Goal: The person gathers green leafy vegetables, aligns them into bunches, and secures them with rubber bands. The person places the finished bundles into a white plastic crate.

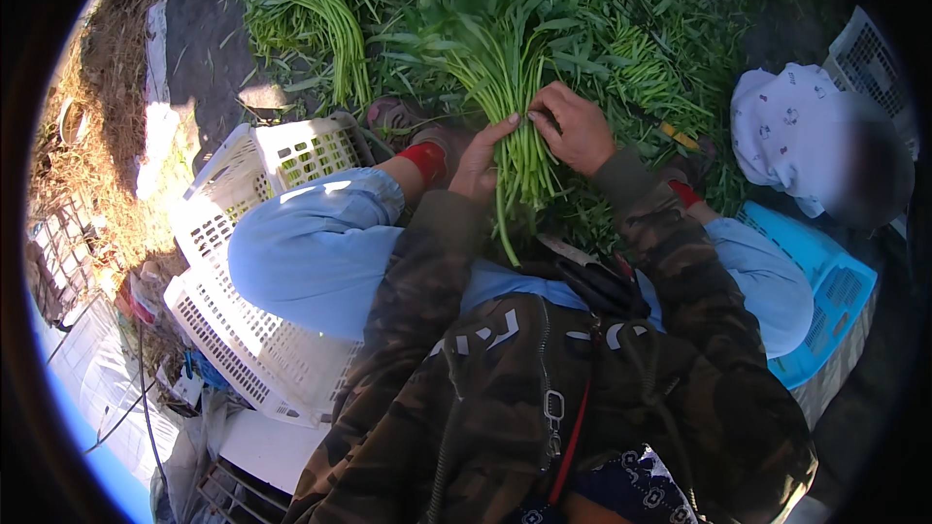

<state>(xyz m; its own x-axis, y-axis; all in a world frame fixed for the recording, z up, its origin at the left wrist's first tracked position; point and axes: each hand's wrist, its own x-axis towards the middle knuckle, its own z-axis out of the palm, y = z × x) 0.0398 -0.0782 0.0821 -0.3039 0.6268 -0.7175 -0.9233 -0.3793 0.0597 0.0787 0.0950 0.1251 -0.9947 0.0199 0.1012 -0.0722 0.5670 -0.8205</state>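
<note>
A bunch of water spinach, with long green stems and narrow leaves, stands between my hands, its cut ends pointing down toward my lap. My left hand is closed round the stems from the left, thumb lying across them. On the other side, my right hand has its fingers curled and pinched together against the upper stems; what exactly lies between those fingertips is hidden. One longer stem hangs below the rest. Beyond the bunch spreads a heap of loose greens.
White perforated plastic crates stand by my left leg, a blue crate by my right. A separate pile of stems lies ahead on the left. Near my right foot is a yellow strip-like object. Another person's patterned white clothing shows at right.
</note>
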